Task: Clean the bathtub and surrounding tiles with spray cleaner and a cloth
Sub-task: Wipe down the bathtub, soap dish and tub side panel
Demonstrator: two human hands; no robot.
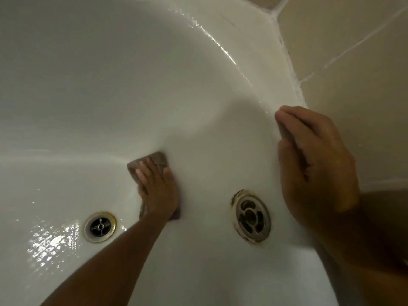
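I look down into a white bathtub [106, 80] with a wet, shiny surface. My left hand [157, 192] presses a brown cloth [158, 158] flat against the tub's inner wall, fingers straight, just above the curve to the floor. My right hand [315, 155] is on the bathtub rim [254, 47] at the right, with its fingers curled over the edge and the thumb on the inner wall. No spray cleaner is in view.
A gold-ringed floor drain [100, 226] lies to the lower left of the cloth. A rust-stained overflow fitting [252, 217] sits in the wall between my hands. Beige tiles [353, 45] with white grout border the rim at right.
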